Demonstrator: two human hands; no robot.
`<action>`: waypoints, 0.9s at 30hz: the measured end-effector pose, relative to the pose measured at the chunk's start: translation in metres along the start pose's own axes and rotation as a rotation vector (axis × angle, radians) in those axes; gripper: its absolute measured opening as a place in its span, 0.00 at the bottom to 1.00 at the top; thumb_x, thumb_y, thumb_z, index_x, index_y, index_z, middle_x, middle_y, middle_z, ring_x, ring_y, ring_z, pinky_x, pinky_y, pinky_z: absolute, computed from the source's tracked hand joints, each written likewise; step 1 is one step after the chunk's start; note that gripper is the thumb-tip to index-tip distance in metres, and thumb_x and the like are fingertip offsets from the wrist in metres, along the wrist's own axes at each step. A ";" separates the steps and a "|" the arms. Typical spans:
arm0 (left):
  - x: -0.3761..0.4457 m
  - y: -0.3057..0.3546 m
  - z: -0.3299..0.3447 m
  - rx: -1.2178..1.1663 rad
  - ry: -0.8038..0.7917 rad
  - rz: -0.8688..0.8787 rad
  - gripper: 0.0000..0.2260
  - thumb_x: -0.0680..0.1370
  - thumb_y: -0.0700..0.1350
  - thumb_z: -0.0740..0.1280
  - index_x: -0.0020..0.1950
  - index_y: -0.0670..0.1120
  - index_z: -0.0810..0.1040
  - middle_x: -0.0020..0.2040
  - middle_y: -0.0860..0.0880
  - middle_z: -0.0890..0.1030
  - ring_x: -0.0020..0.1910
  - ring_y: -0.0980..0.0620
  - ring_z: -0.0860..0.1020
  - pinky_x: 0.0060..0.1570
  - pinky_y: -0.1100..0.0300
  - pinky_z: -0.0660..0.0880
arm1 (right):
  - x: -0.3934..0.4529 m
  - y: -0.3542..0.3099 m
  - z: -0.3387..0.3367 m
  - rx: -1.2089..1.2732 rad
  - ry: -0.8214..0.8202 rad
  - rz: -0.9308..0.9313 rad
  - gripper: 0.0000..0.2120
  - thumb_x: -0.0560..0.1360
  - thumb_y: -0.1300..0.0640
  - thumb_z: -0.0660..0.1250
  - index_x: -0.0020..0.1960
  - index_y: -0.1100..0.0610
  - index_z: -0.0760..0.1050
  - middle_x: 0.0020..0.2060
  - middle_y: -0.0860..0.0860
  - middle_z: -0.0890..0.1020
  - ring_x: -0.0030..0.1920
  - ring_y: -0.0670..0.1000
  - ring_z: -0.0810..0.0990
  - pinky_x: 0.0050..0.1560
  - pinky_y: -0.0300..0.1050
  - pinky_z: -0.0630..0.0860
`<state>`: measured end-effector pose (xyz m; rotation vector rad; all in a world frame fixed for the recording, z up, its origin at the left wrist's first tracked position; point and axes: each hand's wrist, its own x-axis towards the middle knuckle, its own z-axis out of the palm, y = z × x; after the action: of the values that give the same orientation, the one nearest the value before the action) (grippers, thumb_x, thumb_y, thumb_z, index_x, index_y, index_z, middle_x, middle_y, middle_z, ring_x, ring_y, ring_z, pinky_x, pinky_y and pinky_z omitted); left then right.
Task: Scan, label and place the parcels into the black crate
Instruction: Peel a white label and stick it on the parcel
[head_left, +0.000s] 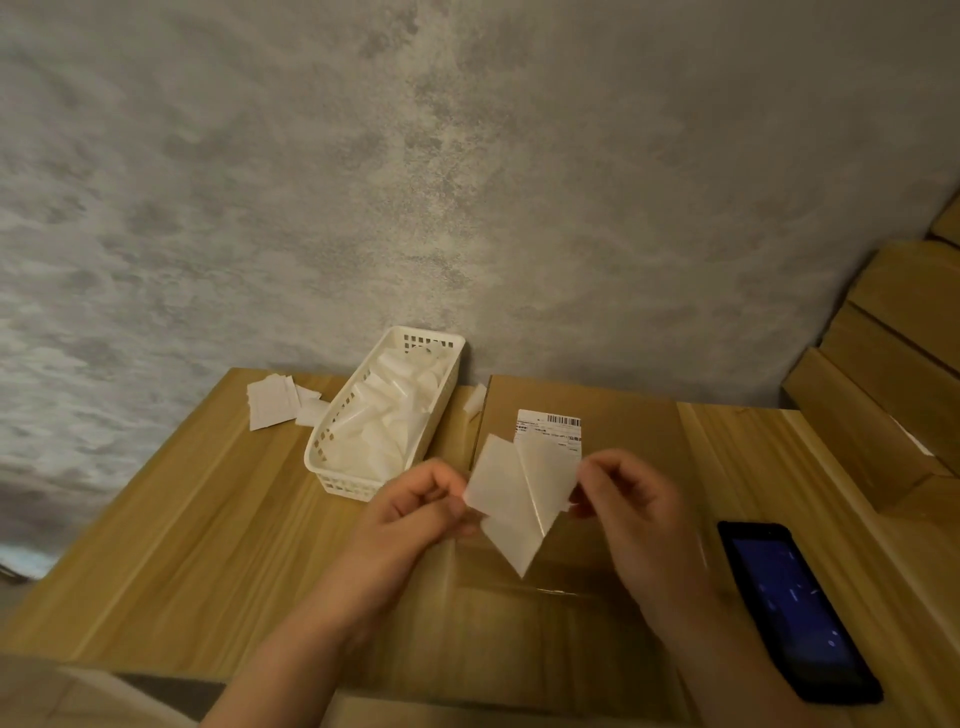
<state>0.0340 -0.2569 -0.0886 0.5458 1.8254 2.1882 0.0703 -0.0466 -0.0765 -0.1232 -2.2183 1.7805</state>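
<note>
Head view only: both hands up over the parcel (571, 519), a flat cardboard box lying on the wooden table (208, 545) directly under and ahead of them. Left hand (415, 512) is pinched shut on the white backing sheet (498, 499); right hand (631, 499) is pinched shut on the corner of the clear label film (545, 483). The two layers splay apart in a V between the hands, so this looks like peeling a label off its liner mid-air, probably held above the box so the sticky side touches nothing before it's aimed. Box already carries one printed barcode label (549, 428) just beyond the fingertips; my guess is the film goes over or beside it. White basket (332, 467) ahead-left of the left hand holds a heap of white sheets, can't tell whether fresh or spent; more loose sheets (272, 408) lie further ahead-left on the table. Phone (795, 610), screen lit, lies just right of the right forearm, within reach, likely the scanner. More cardboard boxes (883, 374) stack up far right of the right hand. Black crate isn't in frame. Risk as I read it: film curling onto itself or onto fingers before it lands.
</note>
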 end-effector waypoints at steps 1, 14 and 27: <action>0.002 -0.001 -0.010 -0.077 0.027 -0.023 0.05 0.69 0.50 0.70 0.40 0.49 0.82 0.46 0.45 0.83 0.48 0.48 0.82 0.49 0.58 0.80 | 0.005 0.002 -0.001 0.022 0.063 0.044 0.07 0.78 0.56 0.64 0.44 0.57 0.78 0.38 0.46 0.83 0.39 0.42 0.81 0.35 0.29 0.75; 0.121 0.042 -0.119 0.427 0.360 0.091 0.07 0.78 0.41 0.67 0.53 0.39 0.78 0.51 0.41 0.83 0.51 0.43 0.82 0.53 0.51 0.81 | 0.041 0.010 -0.003 0.052 0.362 0.113 0.08 0.80 0.52 0.61 0.46 0.52 0.77 0.41 0.44 0.82 0.44 0.46 0.81 0.43 0.43 0.76; 0.237 -0.010 -0.144 1.284 0.251 -0.199 0.06 0.78 0.50 0.66 0.46 0.48 0.77 0.39 0.51 0.78 0.42 0.49 0.77 0.42 0.56 0.71 | 0.054 0.005 0.008 -0.106 0.313 -0.014 0.08 0.80 0.53 0.61 0.45 0.53 0.76 0.38 0.47 0.81 0.41 0.44 0.80 0.35 0.34 0.77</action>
<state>-0.2416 -0.2854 -0.0887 0.2347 3.0889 0.7287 0.0157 -0.0397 -0.0733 -0.3813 -2.0795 1.5160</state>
